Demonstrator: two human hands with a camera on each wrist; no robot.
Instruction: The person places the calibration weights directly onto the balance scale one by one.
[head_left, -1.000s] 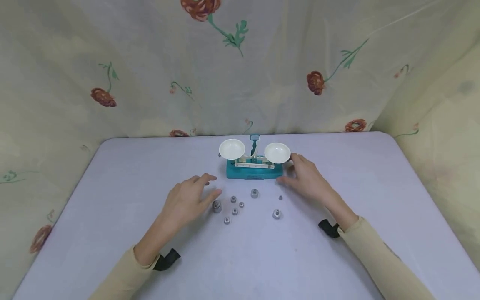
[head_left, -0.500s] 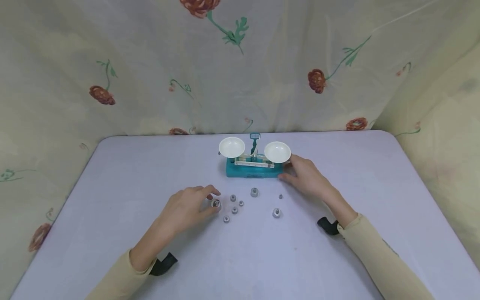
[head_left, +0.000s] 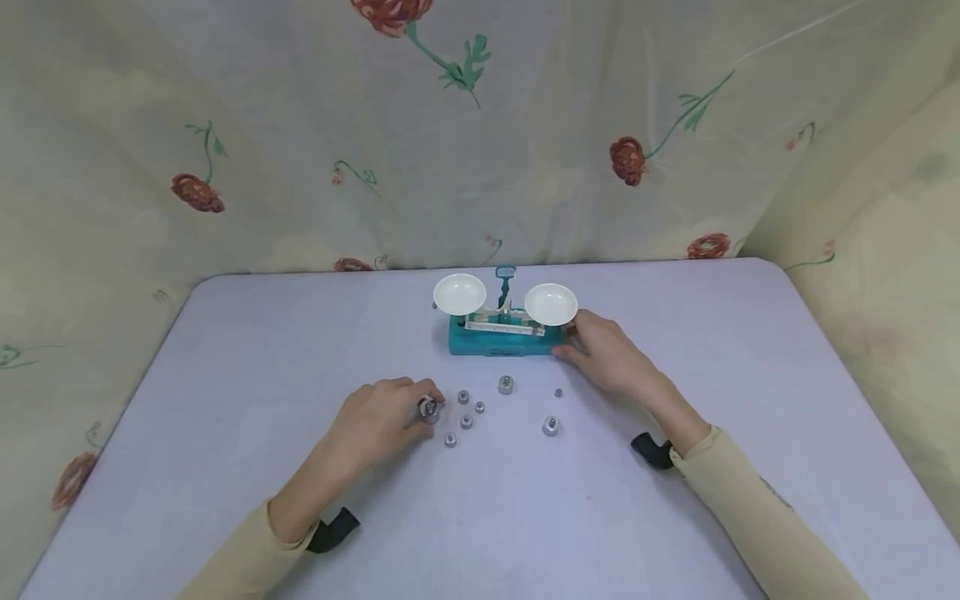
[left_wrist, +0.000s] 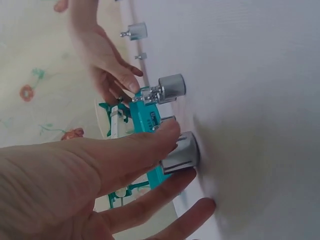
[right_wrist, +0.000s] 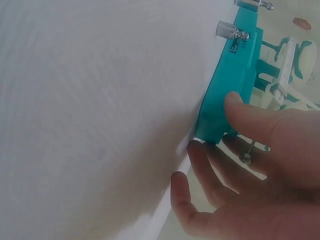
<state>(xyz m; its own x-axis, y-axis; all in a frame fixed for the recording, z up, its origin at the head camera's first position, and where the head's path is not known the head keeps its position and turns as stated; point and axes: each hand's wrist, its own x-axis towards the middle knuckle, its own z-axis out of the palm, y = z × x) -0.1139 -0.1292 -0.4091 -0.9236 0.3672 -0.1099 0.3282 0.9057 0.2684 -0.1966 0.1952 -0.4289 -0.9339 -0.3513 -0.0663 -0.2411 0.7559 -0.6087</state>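
Note:
A teal balance scale [head_left: 504, 343] with two white pans [head_left: 551, 304] stands near the table's back edge; its left pan sits higher. My right hand [head_left: 611, 358] grips the right end of the base, the thumb on the front face in the right wrist view and the other fingers at the end and behind. My left hand [head_left: 375, 421] holds the largest metal weight [left_wrist: 181, 154] between thumb and fingers; it appears upright at the table surface. Several smaller knobbed weights [head_left: 467, 422] stand just right of that hand. The left fingers' far sides are partly hidden.
One mid-sized weight [head_left: 506, 384] stands in front of the scale. To its right are another weight [head_left: 551, 426] and a tiny one [head_left: 558, 392]. A flowered curtain [head_left: 540, 167] hangs behind the pale table [head_left: 247, 358].
My left hand has come down and nearer to the largest weight, and its thumb and fingers have closed round it. The right hand has stayed at the scale's right end, almost still.

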